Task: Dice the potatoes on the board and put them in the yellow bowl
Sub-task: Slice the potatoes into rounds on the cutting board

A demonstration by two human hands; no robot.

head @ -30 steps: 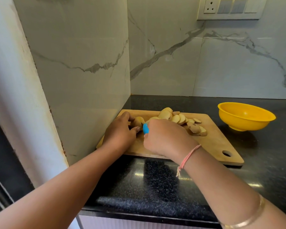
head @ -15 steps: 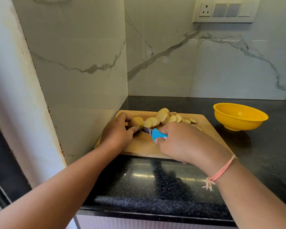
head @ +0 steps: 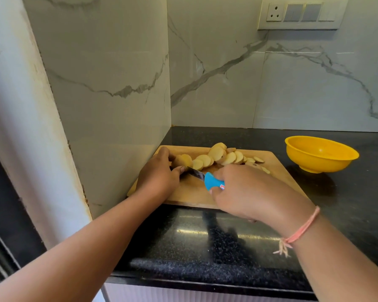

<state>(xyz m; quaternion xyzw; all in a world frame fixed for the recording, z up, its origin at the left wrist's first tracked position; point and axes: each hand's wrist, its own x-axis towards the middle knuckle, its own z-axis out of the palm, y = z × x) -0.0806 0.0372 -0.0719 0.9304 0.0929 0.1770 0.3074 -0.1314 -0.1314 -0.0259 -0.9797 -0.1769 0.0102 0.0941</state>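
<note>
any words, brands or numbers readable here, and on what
Blue knife handle: a small red and white label beside the right hand, too blurred to read.
Switch plate, yellow bowl, cutting board: no text visible.

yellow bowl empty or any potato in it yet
Empty: the yellow bowl shows only bare yellow inside; the potato slices lie on the wooden cutting board.
</note>
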